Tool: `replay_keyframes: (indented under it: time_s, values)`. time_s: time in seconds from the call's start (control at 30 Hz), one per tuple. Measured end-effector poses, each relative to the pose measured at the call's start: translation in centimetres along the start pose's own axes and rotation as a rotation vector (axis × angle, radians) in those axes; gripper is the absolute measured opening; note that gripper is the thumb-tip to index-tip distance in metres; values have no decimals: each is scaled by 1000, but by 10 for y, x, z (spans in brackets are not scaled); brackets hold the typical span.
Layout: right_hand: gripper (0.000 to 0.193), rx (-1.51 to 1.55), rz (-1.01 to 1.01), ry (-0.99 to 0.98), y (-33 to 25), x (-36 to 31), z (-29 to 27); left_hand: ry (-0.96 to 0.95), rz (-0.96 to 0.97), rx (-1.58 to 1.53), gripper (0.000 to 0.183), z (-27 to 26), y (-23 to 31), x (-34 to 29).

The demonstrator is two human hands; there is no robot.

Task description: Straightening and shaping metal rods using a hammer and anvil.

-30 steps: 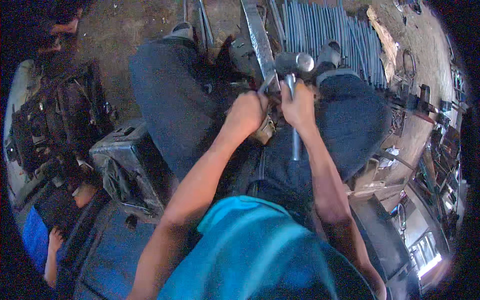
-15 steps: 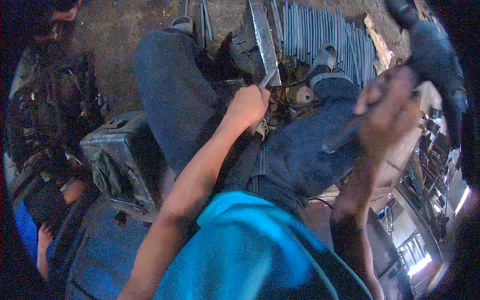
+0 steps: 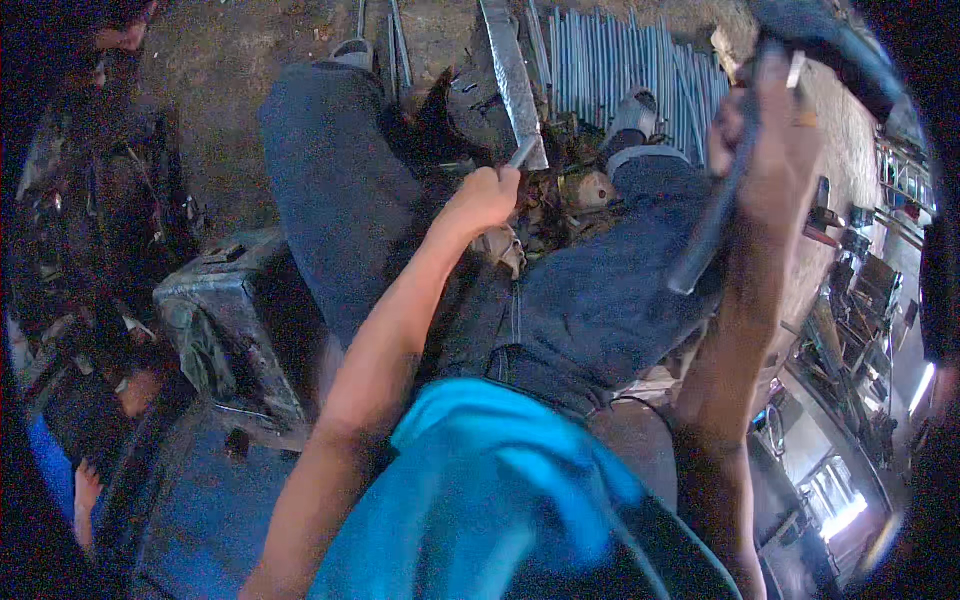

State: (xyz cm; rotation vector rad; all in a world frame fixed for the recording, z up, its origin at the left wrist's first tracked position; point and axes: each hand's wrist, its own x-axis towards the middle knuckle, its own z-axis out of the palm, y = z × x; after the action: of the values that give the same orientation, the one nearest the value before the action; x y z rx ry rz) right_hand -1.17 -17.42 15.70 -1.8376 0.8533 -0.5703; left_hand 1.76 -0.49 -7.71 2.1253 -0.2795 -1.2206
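Left hand (image 3: 486, 198): closed in a fist, with a chisel (image 3: 524, 151) held inside; the grip is narrow.
Chisel: its far part comes out above the fist and, in this view, crosses the near end of the strip (image 3: 513, 85).
Right hand (image 3: 780, 150): its fingers are wrapped around the handle of a hammer (image 3: 712, 235), well apart from the left hand, out to the right side.
Hammer: the handle slants down over the right thigh; the large dark shape at the upper right is probably its head (the blur there is strong, so I say it with caution).
Strip: long, flat and shiny grey, it runs away from the body, its near end between the legs (image 3: 325, 160).
Stroke: in my judgement this is hammer work at the chisel, at the raised part of the swing.
Next blow: it would call for a steady chisel, and for a hammer face that meets it squarely, clear of the left knuckles.
Rods (image 3: 640, 75): many, thin, bluish, lying side by side beyond the right shoe (image 3: 636, 105).
Case (image 3: 235, 290): dark and boxy, beside the left leg.
Another person (image 3: 88, 490): partly visible at the left edge.
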Motion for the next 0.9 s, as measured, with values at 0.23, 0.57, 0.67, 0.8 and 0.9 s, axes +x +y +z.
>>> replay_keyframes:
  time_s: [0.23,0.57,0.67,0.8,0.9]
  values:
    - [22,-402,-349,9,107,-46,18,38,6,-23,62,-5,-3,-2]
    - [42,-63,187,-235,63,-9,49,44,32,12,51,-1,4,-12]
    - [34,-48,-92,-55,-21,14,18,35,181,138,48,1,-5,-9]
    - [37,-242,-498,85,-39,5,-8,93,230,142,48,7,4,-12]
    - [33,-641,-409,49,48,-40,11,116,176,133,45,-3,1,-21]
